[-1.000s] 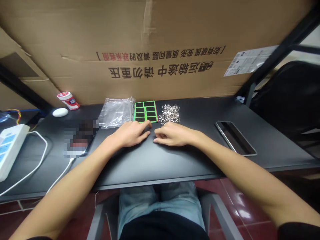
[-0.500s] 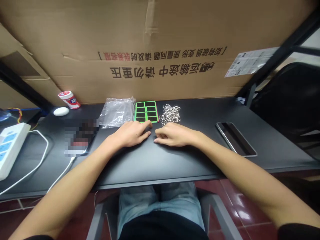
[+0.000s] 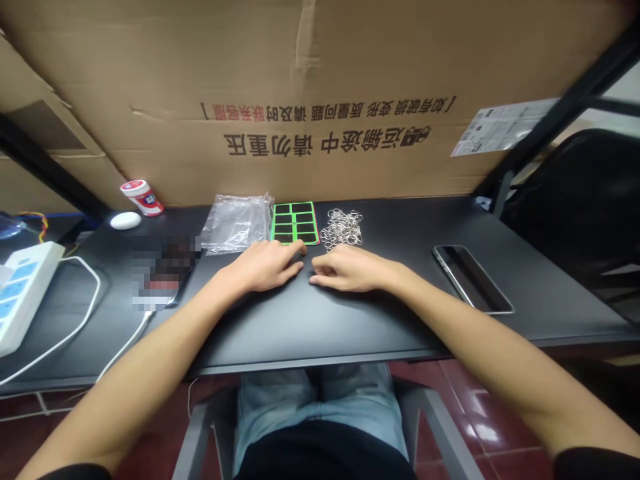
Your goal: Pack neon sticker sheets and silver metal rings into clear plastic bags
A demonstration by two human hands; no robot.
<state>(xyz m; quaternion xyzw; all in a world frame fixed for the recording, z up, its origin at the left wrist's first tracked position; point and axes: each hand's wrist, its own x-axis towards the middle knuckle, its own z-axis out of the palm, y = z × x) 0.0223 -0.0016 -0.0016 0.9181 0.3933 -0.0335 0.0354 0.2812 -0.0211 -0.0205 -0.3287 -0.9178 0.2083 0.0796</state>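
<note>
Metal rings (image 3: 345,227) lie heaped just beyond your loosely fisted right hand (image 3: 353,269), nearer it than your unclenched left hand (image 3: 267,265).

Upside down on the cardboard (image 3: 350,40), “运输途中 请勿重压” and “如有破损变形 质量问题 请及时联系客服” are printed; the label (image 3: 503,125) at the cardboard's right cannot be read.

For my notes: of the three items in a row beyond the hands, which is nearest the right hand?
The metal rings, piled directly beyond the right hand; the green-and-black sheet and the clear bag lie farther left.
</note>
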